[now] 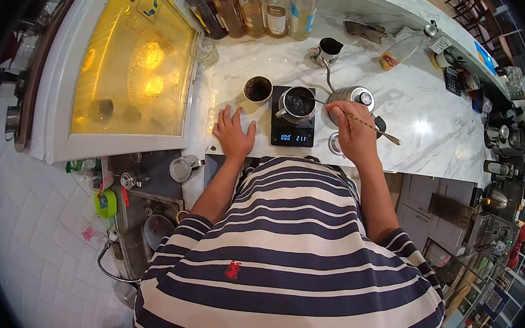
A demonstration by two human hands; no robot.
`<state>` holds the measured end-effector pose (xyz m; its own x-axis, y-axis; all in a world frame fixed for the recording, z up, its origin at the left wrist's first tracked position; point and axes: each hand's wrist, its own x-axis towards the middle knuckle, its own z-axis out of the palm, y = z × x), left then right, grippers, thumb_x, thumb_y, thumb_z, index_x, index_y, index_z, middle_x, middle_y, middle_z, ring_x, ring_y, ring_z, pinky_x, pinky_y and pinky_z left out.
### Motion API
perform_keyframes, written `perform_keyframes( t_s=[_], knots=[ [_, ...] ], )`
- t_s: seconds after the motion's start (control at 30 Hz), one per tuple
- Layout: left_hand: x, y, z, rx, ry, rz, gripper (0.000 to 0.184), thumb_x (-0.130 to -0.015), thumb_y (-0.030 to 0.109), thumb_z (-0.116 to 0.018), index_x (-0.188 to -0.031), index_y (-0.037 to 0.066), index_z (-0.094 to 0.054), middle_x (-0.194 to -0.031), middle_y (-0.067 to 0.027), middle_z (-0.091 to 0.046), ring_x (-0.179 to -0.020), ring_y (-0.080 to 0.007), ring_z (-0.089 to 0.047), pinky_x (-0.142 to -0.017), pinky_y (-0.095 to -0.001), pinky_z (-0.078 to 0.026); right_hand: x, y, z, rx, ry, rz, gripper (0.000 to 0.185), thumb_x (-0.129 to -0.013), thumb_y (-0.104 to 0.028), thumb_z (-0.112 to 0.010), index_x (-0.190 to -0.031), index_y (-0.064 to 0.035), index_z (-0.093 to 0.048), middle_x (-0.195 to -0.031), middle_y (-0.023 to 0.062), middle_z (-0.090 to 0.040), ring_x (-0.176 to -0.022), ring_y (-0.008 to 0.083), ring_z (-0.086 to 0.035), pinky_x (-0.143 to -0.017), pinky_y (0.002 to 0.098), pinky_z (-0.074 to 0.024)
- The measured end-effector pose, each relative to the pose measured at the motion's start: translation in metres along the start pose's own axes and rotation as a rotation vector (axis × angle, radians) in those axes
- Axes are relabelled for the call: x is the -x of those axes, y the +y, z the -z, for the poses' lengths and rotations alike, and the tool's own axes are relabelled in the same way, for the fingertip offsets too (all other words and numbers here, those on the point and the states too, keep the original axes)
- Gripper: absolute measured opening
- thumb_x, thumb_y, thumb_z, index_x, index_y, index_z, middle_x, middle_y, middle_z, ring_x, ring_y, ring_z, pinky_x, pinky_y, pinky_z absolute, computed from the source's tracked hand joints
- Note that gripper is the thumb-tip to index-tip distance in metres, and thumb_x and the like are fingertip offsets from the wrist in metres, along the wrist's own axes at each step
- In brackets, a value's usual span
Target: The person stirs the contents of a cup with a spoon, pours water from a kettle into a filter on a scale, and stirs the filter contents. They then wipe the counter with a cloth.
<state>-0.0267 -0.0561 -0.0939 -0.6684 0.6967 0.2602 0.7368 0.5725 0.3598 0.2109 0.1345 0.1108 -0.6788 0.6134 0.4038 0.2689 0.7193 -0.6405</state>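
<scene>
My right hand (355,129) is closed around a long bar spoon (383,133) with a twisted shaft. The spoon's other end reaches into a small steel pitcher (299,120) with dark contents. That pitcher stands on a black digital scale (281,131) with a lit display. My left hand (234,135) lies flat on the marble counter, fingers spread, holding nothing. Just beyond it is a pale cup (249,98) with something dark inside. A steel gooseneck kettle (344,95) sits right behind my right hand, which partly hides it.
Several bottles (276,12) line the back, near a clear glass (207,52). Another steel pitcher (329,48) and a plastic bag (398,51) are behind the kettle. A glass-fronted white cabinet (193,111) stands left. Below it is a sink (129,236). A steel cup (181,168) is near the counter's left edge.
</scene>
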Motion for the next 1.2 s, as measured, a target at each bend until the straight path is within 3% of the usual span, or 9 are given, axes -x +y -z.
perform_keyframes(
  t_s=[0.37,0.57,0.67,0.77,0.97,1.2],
  knots=[
    [-0.001,0.002,0.004,-0.002,-0.025,0.008,0.063,-0.089,0.04,-0.075,-0.143,0.011,-0.059,-0.161,-0.0171,-0.045,-0.152,-0.0372,-0.034,-0.118,-0.0585,-0.024,-0.001,-0.001,-0.003,-0.004,-0.015,-0.022,0.011,-0.103,-0.011,-0.063,-0.104,-0.0052,-0.072,-0.097,0.0113,-0.074,-0.096,0.0328,-0.069,-0.086,0.0432,-0.0466],
    [0.0,0.003,0.004,0.0,-0.028,0.01,0.064,-0.089,0.04,-0.075,-0.144,0.011,-0.059,-0.161,-0.0174,-0.044,-0.152,-0.0374,-0.035,-0.118,-0.0586,-0.024,0.0,-0.007,-0.004,-0.013,0.026,0.034,0.011,-0.103,-0.011,-0.064,-0.103,-0.004,-0.073,-0.1,0.0123,-0.074,-0.103,0.0315,-0.069,-0.088,0.0442,-0.0475],
    [-0.002,0.003,0.003,-0.006,-0.018,0.002,0.063,-0.088,0.04,-0.075,-0.142,0.01,-0.06,-0.16,-0.0177,-0.045,-0.151,-0.038,-0.036,-0.117,-0.0595,-0.025,-0.003,-0.008,0.0,0.0,-0.035,-0.039,0.016,-0.105,-0.013,-0.063,-0.104,-0.0042,-0.075,-0.111,0.0161,-0.075,-0.11,0.0324,-0.069,-0.094,0.0422,-0.0523],
    [-0.003,0.003,0.004,-0.015,-0.02,0.005,0.063,-0.088,0.041,-0.075,-0.141,0.01,-0.06,-0.16,-0.018,-0.044,-0.151,-0.0385,-0.036,-0.117,-0.0599,-0.025,-0.004,-0.005,0.003,0.019,0.02,-0.031,0.011,-0.101,-0.011,-0.066,-0.101,-0.0037,-0.074,-0.104,0.012,-0.074,-0.106,0.0321,-0.068,-0.09,0.044,-0.0484],
    [-0.002,0.0,0.002,-0.008,-0.023,-0.004,0.065,-0.088,0.041,-0.074,-0.143,0.01,-0.058,-0.161,-0.019,-0.043,-0.151,-0.0398,-0.034,-0.117,-0.0603,-0.025,-0.004,-0.014,0.005,0.0,-0.083,-0.071,0.016,-0.105,-0.011,-0.062,-0.106,-0.0043,-0.076,-0.11,0.0158,-0.074,-0.11,0.0325,-0.069,-0.094,0.042,-0.0521],
    [-0.004,0.002,0.006,-0.005,-0.076,0.014,0.065,-0.089,0.041,-0.074,-0.144,0.01,-0.058,-0.162,-0.0183,-0.042,-0.153,-0.0389,-0.032,-0.118,-0.0595,-0.023,0.001,-0.015,0.004,0.054,-0.012,-0.126,0.014,-0.104,-0.011,-0.063,-0.105,-0.0041,-0.076,-0.11,0.015,-0.074,-0.11,0.0325,-0.068,-0.095,0.0422,-0.051]
  ],
)
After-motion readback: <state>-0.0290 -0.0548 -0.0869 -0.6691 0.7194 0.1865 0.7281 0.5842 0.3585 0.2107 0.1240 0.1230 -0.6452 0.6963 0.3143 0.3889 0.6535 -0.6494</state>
